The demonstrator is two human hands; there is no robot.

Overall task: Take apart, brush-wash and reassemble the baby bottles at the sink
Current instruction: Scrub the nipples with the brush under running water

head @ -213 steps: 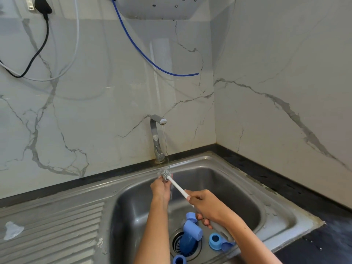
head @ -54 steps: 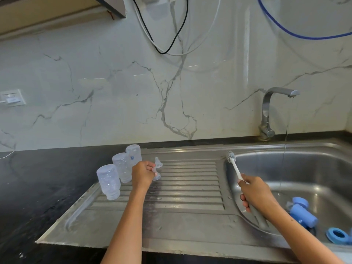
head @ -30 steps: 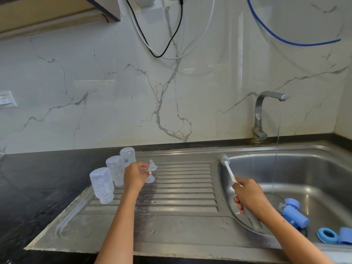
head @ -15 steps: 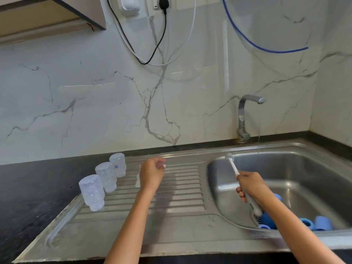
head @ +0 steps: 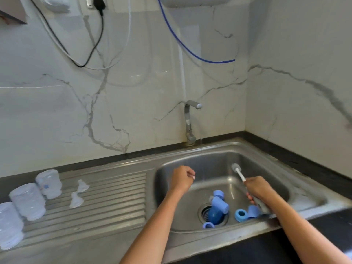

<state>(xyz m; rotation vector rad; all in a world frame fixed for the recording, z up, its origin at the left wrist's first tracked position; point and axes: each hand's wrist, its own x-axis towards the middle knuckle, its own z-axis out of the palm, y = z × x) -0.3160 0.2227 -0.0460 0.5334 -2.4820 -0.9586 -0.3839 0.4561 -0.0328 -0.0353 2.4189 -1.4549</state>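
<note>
Over the sink basin (head: 304,195), my left hand (head: 181,180) hangs curled, holding nothing, while my right hand (head: 257,189) grips the brush (head: 239,172). Blue bottle parts (head: 219,204) lie around the drain; three clear bottles (head: 28,201) stand inverted on the drainboard (head: 106,208).

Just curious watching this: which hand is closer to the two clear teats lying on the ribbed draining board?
The left hand. It hovers over the basin's left edge, right of the clear teats. The right hand holds the white brush farther right, over the steel sink.

White veined marble walls (head: 285,44), dark counter (head: 314,168)
</note>
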